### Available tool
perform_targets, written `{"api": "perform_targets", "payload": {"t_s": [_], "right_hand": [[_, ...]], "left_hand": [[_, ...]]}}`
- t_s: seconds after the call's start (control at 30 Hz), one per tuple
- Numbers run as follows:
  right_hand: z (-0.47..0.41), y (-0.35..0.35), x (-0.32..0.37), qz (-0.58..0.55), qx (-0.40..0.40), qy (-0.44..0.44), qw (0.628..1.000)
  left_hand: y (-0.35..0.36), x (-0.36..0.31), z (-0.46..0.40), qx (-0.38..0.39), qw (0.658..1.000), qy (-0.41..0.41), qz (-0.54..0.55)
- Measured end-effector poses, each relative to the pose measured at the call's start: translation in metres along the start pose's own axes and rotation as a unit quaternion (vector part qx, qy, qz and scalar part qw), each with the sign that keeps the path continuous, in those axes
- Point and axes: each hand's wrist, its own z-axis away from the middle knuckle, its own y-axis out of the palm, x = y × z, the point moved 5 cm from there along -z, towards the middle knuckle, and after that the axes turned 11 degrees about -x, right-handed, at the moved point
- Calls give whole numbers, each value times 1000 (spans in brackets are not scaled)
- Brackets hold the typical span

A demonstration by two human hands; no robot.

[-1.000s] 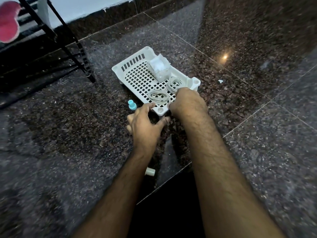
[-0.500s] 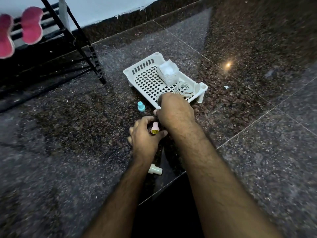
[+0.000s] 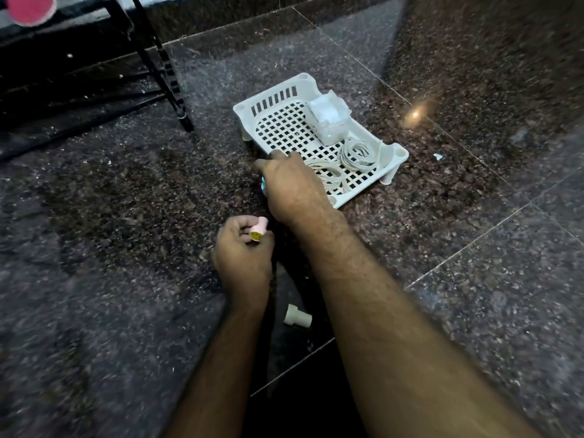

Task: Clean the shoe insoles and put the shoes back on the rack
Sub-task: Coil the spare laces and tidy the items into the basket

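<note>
My left hand (image 3: 243, 254) is low over the dark granite floor and pinches a small pink plug (image 3: 258, 230) with a yellow end. My right hand (image 3: 294, 188) reaches past it to the near left edge of the white slotted tray (image 3: 275, 99). Its fingers curl down over a small blue plug (image 3: 262, 184), of which only a sliver shows at the hand's left side. A cream plug (image 3: 297, 316) lies on the floor between my forearms. No shoe insole is in view.
The tray holds a white wrapped packet (image 3: 328, 118) and coiled white laces (image 3: 358, 153). A black shoe rack (image 3: 158, 67) stands at the back left, with a pink slipper (image 3: 30, 7) at the top corner. A paper scrap (image 3: 437, 157) lies right of the tray.
My right hand left the tray's laces, came to my left hand where the pink plug appeared, then moved out over the blue plug. My left hand drew back a little with the pink plug.
</note>
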Motion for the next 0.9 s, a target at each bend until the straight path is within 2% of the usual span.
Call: {"api": "perform_targets", "payload": {"t_s": [0.2,0.33,0.43,0.53,0.6,0.67,0.8,0.9], "right_hand": [[-9,30,19,32,29,-12,999],[-11,30,15,-1,71,31,997],[-13,17,8,-52,97,98,989],[-17,-15,-10,-147,25,171,974],[-18,-34,-26,-174,-53,201,963],[-17,-39,-42,-179,-92,235,951],[-13,-21,-68,-162,-90,301,935],[-14,-2,-69,-130,-84,302,941]], "left_hand": [[-23,20,-26,-15,999,-1,48],[-33,11,-38,-34,997,27,65],[-30,1,-48,-29,993,5,118],[-24,-18,-53,-10,988,19,151],[-15,-35,-55,13,987,47,152],[-3,-49,-58,39,985,70,153],[26,-68,-63,84,980,104,145],[51,-71,-79,97,979,133,116]]}}
